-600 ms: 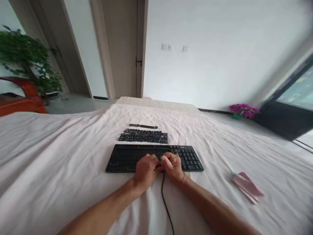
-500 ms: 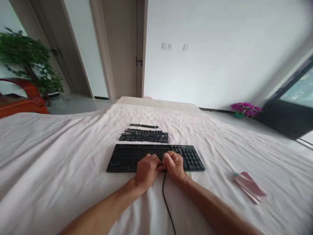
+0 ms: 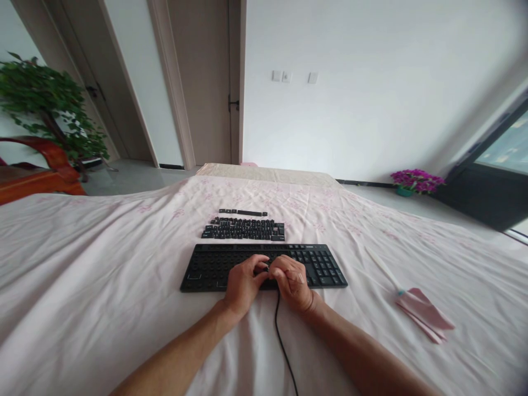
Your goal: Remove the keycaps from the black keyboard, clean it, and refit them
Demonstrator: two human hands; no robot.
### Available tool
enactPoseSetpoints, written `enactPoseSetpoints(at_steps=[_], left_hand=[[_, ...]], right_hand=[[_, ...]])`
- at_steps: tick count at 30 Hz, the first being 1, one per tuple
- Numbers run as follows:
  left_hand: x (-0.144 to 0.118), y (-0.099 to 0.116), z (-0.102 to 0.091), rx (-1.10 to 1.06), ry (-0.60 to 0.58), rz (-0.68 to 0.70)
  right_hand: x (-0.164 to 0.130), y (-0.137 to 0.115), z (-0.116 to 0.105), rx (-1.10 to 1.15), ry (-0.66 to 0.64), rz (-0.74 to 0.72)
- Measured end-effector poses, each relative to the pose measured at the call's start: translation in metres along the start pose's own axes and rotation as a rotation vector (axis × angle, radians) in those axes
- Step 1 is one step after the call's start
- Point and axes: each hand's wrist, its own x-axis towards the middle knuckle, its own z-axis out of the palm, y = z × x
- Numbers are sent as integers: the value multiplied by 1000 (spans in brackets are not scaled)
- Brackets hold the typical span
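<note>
A black keyboard (image 3: pixel 214 267) is seen lying flat on the pale pink sheet (image 3: pixel 103 286), centred in front of the person, its long side running left to right. Both hands are met over its middle, at the near edge. The left hand (image 3: pixel 242 285) is curled, fingers bent down onto the key area; the right hand (image 3: pixel 292 281) is curled just beside it, fingertips pinched toward the left thumb. Something small and dark is glimpsed between the 2 sets of fingertips, but what is gripped cannot be told. The hands are touching or nearly touching each other.

A black cable (image 3: pixel 282 346) is trailed from under the hands toward the viewer, between the 2 forearms. Most of the keyboard's left part looks bare of caps, while the number pad on the right is kept capped. Just beyond the keyboard, loose keycaps (image 3: pixel 243 229) are laid out in neat rows, with 1 thinner row (image 3: pixel 242 212) farther back. Well apart to the right, a pink folded cloth (image 3: pixel 424 314) is lying on the sheet with a thin white stick (image 3: pixel 381 265) touching it.
</note>
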Motion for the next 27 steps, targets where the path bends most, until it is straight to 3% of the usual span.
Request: enactPoseSetpoints(at_steps=[3,5,8,10,13,16,23,27], left_hand=[[4,1,0,-52,24,-81],[5,0,1,-60,39,-100],[5,-2,1,-89,69,-92],[6,-4,1,-124,88,-83],[6,-7,-1,-193,100,-92],[6,-9,-2,-280,116,-87],[1,-9,-2,-430,177,-22],[-1,-8,-2,-483,243,5]], right_hand=[[5,-6,-6,-241,-50,-153],[11,-10,-11,-363,-47,-180],[24,-11,-21,-463,-60,-54],[32,-9,-28,-504,-136,53],[40,-6,-32,-455,-299,185],[38,-4,-28,-373,-368,270],[23,2,-12,-252,-241,301],[16,4,-8,-118,-103,202]])
